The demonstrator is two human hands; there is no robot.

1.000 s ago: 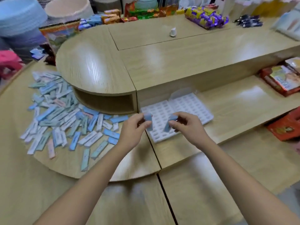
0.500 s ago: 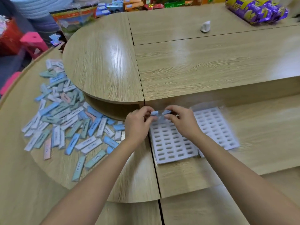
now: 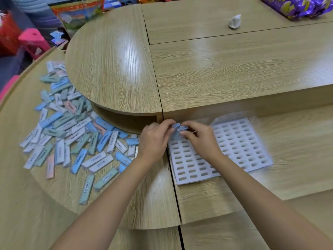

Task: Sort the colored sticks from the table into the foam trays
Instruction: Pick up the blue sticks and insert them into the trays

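— Two blue sticks (image 3: 178, 127), centre of frame: where do you place them?
— On my feed they sit at the fingertips of both hands, above the far edge of the left foam tray (image 3: 187, 165) and close under the front of the raised shelf (image 3: 198, 78). Blur hides their outline, so I cannot tell whether they touch the tray.
— Grip?
— The left hand (image 3: 155, 139) pinches one between thumb and curled fingers. The right hand (image 3: 200, 139) pinches the other likewise. The two hands nearly meet.
— Trays?
— The left foam tray lies flat on the lower table (image 3: 207, 201), just right of the table's seam. The right foam tray (image 3: 241, 143) lies beside it; whether their edges touch or overlap I cannot tell. Both are white, with rows of oblong slots.
— Stock?
— I count many sticks in a loose pile (image 3: 72, 134) at the left of the frame, on the rounded table end: blue, white, green, a few pink. Some run under the shelf's curved overhang.
— Periphery?
— A small white object (image 3: 234, 21) stands on the shelf, upper right. Purple packets (image 3: 297, 6) fill the upper right corner, and a pink stool (image 3: 33, 40) is at upper left.
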